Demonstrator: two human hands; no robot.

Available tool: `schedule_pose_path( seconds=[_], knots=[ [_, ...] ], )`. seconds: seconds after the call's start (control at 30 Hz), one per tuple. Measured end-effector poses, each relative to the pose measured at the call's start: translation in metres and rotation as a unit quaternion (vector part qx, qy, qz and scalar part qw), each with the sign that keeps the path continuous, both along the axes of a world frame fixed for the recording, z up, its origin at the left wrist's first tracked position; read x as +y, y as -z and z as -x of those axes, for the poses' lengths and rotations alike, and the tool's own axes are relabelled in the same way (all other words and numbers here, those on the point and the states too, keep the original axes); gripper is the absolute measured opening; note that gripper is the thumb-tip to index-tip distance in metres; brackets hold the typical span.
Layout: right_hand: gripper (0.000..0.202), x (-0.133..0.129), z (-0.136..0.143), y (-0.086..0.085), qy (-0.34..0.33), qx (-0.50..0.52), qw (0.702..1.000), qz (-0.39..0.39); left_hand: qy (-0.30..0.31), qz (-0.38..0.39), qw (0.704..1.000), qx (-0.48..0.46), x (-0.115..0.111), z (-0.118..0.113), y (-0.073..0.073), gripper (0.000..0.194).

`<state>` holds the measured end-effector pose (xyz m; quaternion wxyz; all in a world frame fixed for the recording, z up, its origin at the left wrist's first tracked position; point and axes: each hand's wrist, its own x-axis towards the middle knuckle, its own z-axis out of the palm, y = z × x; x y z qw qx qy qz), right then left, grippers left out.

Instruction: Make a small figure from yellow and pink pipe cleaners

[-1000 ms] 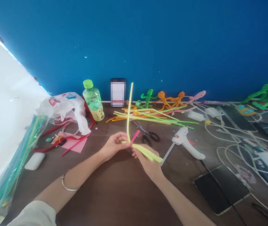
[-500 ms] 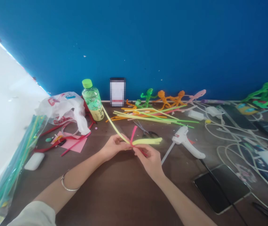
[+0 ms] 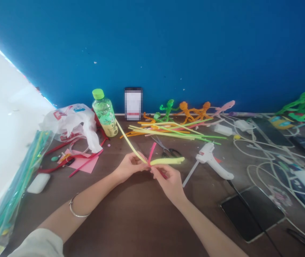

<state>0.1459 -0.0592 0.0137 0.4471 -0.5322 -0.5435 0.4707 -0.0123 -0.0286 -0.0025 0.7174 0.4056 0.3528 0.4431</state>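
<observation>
Between both hands, above the table's middle, is a bundle of yellow pipe cleaners (image 3: 168, 161) with a red pipe cleaner (image 3: 151, 152) wrapped across it. My left hand (image 3: 131, 166) is closed, pinching the yellow bundle just left of the crossing. One long yellow stem rises from it toward the bottle. My right hand (image 3: 168, 178) is closed around the lower end of the red pipe cleaner, right beside the crossing. The red one's other end sticks up free. The fingertips partly hide where the two colours meet.
A white glue gun (image 3: 212, 160) lies to the right, near a dark tablet (image 3: 252, 214) and cables. Scissors (image 3: 165, 148) and loose pipe cleaners (image 3: 173, 130) lie behind the hands. A green-capped bottle (image 3: 105, 114), a phone (image 3: 133, 103) and bendy figures (image 3: 186, 110) stand by the blue wall.
The hands keep the same hold at the crossing. My right hand has shifted very slightly left, and less of the red lower end shows; the view has moved a touch.
</observation>
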Motion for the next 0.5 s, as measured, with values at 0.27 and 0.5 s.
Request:
schedule_pose_path(
  seconds=[0.27, 0.5],
  knots=[
    [0.014, 0.0001, -0.0012, 0.0007, -0.006, 0.011, 1.0, 0.002, -0.003, -0.017, 1.0, 0.016, -0.0001, 0.0003, -0.0009, 0.021],
    [0.017, 0.0002, -0.0016, 0.0011, -0.001, 0.02, 1.0, 0.003, -0.004, -0.019, 1.0, 0.02, -0.0005, 0.0011, 0.0004, 0.021]
  ],
)
